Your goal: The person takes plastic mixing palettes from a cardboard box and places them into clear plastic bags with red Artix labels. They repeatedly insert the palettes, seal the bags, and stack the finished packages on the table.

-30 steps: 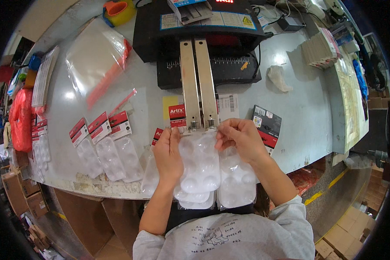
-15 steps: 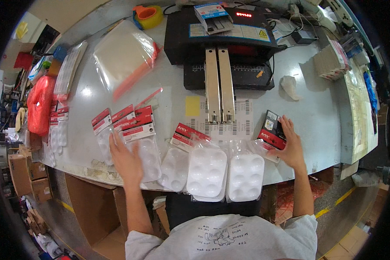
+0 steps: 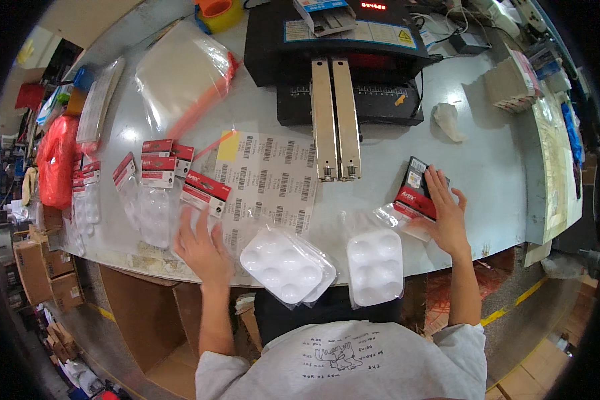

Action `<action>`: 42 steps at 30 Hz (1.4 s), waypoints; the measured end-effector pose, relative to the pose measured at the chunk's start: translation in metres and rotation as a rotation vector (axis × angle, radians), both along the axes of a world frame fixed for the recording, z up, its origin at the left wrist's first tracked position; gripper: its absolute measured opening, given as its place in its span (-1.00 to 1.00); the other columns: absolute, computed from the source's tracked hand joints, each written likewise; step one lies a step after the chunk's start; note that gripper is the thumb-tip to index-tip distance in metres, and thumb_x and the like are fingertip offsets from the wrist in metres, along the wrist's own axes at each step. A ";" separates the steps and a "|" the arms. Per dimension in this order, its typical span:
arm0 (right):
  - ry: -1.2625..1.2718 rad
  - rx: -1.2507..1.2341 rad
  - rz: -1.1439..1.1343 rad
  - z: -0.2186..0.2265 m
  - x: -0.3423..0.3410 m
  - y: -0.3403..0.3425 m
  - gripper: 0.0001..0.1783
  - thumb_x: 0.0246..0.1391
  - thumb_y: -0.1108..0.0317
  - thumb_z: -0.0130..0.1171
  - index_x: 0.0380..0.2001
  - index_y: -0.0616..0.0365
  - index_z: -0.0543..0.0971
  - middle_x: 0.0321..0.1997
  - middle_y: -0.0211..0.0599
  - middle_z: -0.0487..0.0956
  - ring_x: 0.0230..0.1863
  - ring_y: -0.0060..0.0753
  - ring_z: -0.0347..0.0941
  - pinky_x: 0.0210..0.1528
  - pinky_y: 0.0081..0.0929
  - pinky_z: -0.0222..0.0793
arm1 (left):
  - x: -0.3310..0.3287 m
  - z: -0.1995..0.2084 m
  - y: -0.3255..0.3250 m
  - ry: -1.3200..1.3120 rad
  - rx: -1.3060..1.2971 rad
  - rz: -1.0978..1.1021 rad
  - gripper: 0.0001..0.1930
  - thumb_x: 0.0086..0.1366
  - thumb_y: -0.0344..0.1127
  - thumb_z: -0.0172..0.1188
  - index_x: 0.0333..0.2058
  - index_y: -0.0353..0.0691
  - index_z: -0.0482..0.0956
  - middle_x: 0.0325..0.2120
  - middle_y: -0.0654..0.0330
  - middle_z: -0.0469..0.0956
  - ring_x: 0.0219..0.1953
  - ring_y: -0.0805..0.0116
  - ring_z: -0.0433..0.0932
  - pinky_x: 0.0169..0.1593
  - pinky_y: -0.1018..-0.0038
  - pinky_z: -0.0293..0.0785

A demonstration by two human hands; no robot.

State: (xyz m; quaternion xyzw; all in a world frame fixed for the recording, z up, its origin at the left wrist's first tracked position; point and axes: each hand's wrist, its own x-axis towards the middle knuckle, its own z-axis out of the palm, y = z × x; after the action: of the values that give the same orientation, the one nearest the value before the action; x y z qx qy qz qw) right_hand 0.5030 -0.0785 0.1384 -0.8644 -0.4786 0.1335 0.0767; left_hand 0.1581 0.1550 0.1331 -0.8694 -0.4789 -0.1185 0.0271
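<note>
My left hand (image 3: 205,252) rests with spread fingers at the lower edge of a red and black header card (image 3: 207,192), over the clear bag beneath it. My right hand (image 3: 451,219) lies with outstretched fingers along the right side of another red and black card (image 3: 417,200), its thumb on the card's lower part. Between my hands, a tilted stack of white paint palettes (image 3: 290,265) in clear bags hangs over the table edge. One bagged white palette (image 3: 375,267) lies upright beside it. Left of my left hand are more carded palettes (image 3: 155,217), overlapping.
A sheet of barcode stickers (image 3: 273,173) lies mid-table. Behind stands a black machine (image 3: 337,50) with two metal bars (image 3: 333,120) reaching forward. Clear bags (image 3: 183,80) lie at the back left, a stack of cards (image 3: 510,83) at the right. An open carton (image 3: 140,320) sits below.
The barcode sheet has slid left, out from under the metal bars. The left stack of palettes has shifted left and turned. A carded palette has moved left to my left hand.
</note>
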 end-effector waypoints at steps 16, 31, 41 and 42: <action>0.008 0.121 -0.041 0.000 -0.002 0.002 -0.03 -0.36 0.22 0.42 0.22 0.00 0.22 0.34 -0.38 0.17 0.37 -0.39 0.03 0.24 -0.21 -0.17 | 0.004 0.003 -0.121 -1.054 -0.850 0.426 -0.78 0.09 -0.44 0.27 -0.36 -0.27 0.36 -0.49 0.34 0.33 -0.47 0.59 0.28 -0.39 0.69 0.22; 0.849 0.577 -0.333 0.105 -0.031 0.033 -0.61 -0.20 0.39 0.35 -0.24 0.34 0.56 -0.40 -0.31 0.61 -0.33 -0.56 0.52 -0.36 -0.56 0.43 | 0.080 0.056 -0.073 -1.162 -1.466 -0.046 -0.80 0.31 -0.37 0.04 -0.27 -0.41 0.54 -0.35 0.16 0.60 -0.32 0.49 0.52 -0.15 0.60 0.38; 0.937 0.277 -0.033 0.090 -0.066 0.080 -0.71 -0.06 0.30 0.30 -0.29 0.24 0.56 -0.59 -0.23 0.53 -0.61 -0.59 0.32 -0.51 -0.61 0.28 | 0.087 0.061 -0.080 -0.942 -1.246 -0.112 -0.85 0.29 -0.36 0.07 -0.31 -0.32 0.54 -0.61 0.34 0.49 -0.54 0.70 0.32 -0.45 0.69 0.28; 0.963 0.253 -0.033 0.091 -0.066 0.079 -0.73 -0.05 0.30 0.29 -0.30 0.24 0.56 -0.59 -0.23 0.53 -0.61 -0.59 0.32 -0.51 -0.61 0.28 | 0.087 0.061 -0.080 -0.879 -1.228 -0.111 -0.86 0.29 -0.36 0.09 -0.32 -0.31 0.54 -0.64 0.34 0.48 -0.57 0.70 0.30 -0.48 0.68 0.26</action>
State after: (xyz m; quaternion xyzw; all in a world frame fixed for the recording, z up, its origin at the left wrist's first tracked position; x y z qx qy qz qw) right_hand 0.4374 0.0009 0.2293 -0.6959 -0.3877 0.4570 0.3956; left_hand 0.2451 0.0752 0.1939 -0.6239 -0.3812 -0.1672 -0.6614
